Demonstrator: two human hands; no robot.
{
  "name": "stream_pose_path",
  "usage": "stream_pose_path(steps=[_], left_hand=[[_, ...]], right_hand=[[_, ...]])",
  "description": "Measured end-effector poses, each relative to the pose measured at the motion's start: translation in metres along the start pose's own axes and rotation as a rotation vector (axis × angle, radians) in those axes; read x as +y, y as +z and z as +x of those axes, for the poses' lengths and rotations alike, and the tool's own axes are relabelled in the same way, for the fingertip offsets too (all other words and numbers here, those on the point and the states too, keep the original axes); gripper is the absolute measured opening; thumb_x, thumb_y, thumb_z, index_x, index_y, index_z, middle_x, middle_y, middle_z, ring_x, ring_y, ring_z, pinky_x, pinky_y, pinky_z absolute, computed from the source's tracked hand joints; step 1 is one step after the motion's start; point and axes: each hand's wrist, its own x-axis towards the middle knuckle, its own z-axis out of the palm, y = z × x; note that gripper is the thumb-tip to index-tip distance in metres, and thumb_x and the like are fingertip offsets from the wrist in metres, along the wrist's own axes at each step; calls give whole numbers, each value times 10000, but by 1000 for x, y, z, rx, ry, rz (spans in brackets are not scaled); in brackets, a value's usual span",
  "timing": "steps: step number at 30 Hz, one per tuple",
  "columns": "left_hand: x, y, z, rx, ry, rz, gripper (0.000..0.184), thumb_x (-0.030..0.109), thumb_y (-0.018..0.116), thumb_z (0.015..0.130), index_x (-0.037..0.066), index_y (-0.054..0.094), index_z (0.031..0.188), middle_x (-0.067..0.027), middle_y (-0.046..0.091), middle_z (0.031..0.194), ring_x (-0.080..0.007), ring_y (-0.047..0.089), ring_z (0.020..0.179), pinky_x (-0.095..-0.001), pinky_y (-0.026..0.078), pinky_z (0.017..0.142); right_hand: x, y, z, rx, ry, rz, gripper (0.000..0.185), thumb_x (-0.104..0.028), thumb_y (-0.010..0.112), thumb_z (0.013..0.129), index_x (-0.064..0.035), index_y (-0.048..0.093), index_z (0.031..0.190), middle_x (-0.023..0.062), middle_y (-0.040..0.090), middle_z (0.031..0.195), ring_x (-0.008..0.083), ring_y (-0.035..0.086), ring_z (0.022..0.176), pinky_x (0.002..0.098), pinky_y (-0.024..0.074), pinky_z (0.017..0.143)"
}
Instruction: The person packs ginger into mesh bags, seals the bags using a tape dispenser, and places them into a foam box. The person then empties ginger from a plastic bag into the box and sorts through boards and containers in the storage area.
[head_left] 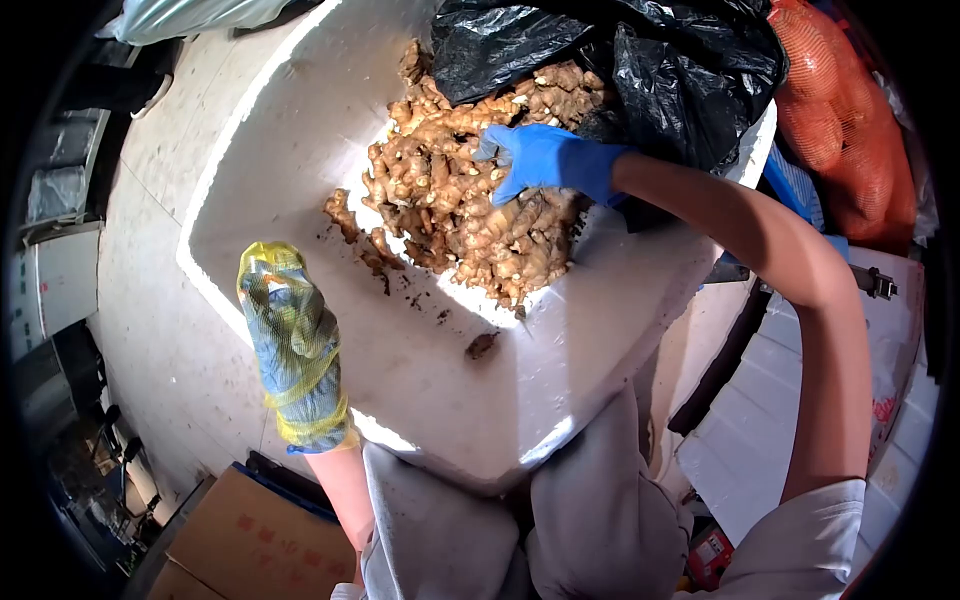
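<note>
A heap of ginger roots (440, 190) lies in a large white foam box (230, 180). My right hand (550, 162), in a blue glove, reaches onto the heap from the right. Its thumb and fingers are spread apart and touch the ginger. Over the box's left rim is my left hand (292, 340), also in a blue glove. A yellow mesh bag (272, 258) is pulled over it like a sleeve, down to the wrist. The netting blurs its fingers, so how far they are bent cannot be made out.
Black plastic sheeting (690, 90) covers the heap's back right. Red mesh sacks (840, 130) stand beyond the box's right side. A cardboard box (255, 540) sits low on the left, white foam boxes (750, 410) on the right. Soil crumbs and a small brown piece (481, 346) lie inside the box.
</note>
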Motion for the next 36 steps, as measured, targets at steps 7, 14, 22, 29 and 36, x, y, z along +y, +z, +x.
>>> stream_pose_path(steps=[7, 14, 22, 29, 36], left_hand=[[1, -9, 2, -134, -61, -49, 305, 233, 501, 854, 33, 476, 1083, -60, 546, 886, -57, 432, 501, -148, 372, 383], [1, 0, -2, 49, 21, -2, 293, 243, 473, 869, 37, 485, 1077, -60, 547, 855, -83, 472, 572, -168, 420, 461], [3, -22, -1, -281, 57, -136, 328, 225, 408, 896, 39, 446, 1163, -89, 524, 1060, -131, 524, 852, -214, 457, 722], [3, -25, -1, -361, 84, -206, 350, 231, 409, 894, 31, 431, 1180, -101, 484, 1154, -148, 504, 996, -234, 433, 843], [6, -26, 2, -408, 11, -329, 339, 230, 438, 883, 27, 455, 1154, -100, 493, 1140, -146, 519, 958, -237, 438, 837]], right_hand=[[13, 4, 6, -120, -148, -87, 399, -301, 695, 660, -58, 569, 950, 125, 587, 906, 280, 561, 842, 350, 440, 728], [0, -5, -8, -23, -111, -97, 385, -358, 611, 705, -60, 565, 944, 129, 576, 928, 293, 540, 875, 387, 421, 752], [-14, 11, 13, 105, -21, -100, 390, -372, 629, 702, -30, 577, 882, 135, 562, 876, 257, 524, 847, 357, 411, 754], [-33, 33, -25, 35, -299, -483, 478, -377, 700, 579, -66, 560, 914, 97, 544, 808, 273, 521, 793, 382, 414, 702], [-90, 105, -52, 151, -1088, -1013, 76, -172, 498, 687, -121, 554, 689, 20, 503, 698, 161, 484, 712, 311, 374, 616]])
